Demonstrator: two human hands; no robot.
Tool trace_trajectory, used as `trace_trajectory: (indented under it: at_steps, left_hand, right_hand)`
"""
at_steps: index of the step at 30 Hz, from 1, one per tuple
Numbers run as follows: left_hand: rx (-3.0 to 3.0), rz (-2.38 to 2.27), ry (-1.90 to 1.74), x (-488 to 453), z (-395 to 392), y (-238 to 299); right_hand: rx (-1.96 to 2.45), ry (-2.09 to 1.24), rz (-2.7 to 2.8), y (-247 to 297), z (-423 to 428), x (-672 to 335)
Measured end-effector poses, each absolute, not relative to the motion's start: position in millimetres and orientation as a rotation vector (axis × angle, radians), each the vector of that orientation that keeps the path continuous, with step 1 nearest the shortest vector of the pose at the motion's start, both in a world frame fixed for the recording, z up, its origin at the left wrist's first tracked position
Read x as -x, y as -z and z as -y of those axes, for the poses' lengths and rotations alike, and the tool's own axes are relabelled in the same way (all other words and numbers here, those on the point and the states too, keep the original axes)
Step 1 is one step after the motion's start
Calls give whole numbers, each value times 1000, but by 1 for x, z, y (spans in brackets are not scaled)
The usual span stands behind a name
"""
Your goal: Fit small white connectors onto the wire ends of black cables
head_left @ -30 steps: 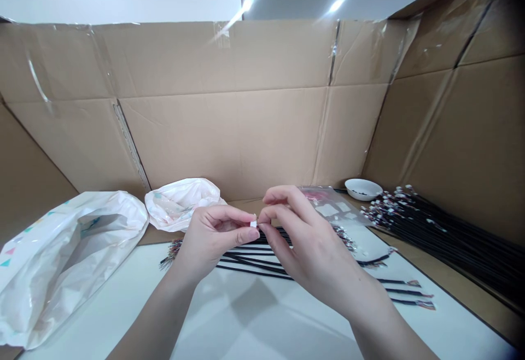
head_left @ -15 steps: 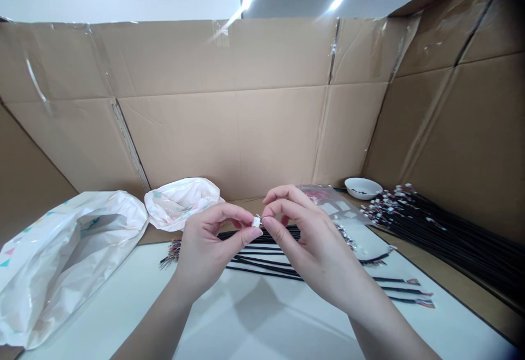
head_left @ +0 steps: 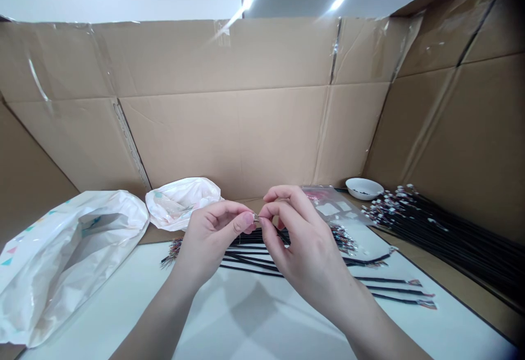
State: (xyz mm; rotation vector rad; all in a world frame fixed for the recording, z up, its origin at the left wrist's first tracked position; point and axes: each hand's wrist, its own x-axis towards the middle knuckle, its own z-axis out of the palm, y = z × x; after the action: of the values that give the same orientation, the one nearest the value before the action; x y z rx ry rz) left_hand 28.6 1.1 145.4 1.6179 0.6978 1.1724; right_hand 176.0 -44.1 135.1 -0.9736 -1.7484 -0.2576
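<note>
Both hands meet mid-view, wrists angled inward. The left hand [head_left: 209, 242] pinches a small white connector [head_left: 255, 216] — mostly hidden by its thumb — above black cables [head_left: 256, 238] on the table [head_left: 229, 321]. The right hand [head_left: 301, 237], outer fingers loosely curled, pinches a thin wire beside it. Coloured triangles are printed on a white bag [head_left: 77, 256].

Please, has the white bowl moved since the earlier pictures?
No. The white bowl is in the same place, judged against the cardboard wall behind it.
</note>
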Motion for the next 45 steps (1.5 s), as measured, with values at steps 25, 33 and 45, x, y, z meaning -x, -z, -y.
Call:
trace_trajectory:
  at_steps: [25, 33, 45]
  left_hand:
    - [-1905, -645, -1413, -33, 0, -131]
    - [-1868, -650, -1431, -35, 2, -133]
    - [-1652, -642, -1443, -33, 1, -139]
  right_hand:
    - [1041, 569, 1733, -140, 54, -185]
    - [1015, 499, 1745, -141, 54, -186]
    - [934, -2, 1748, -145, 51, -188]
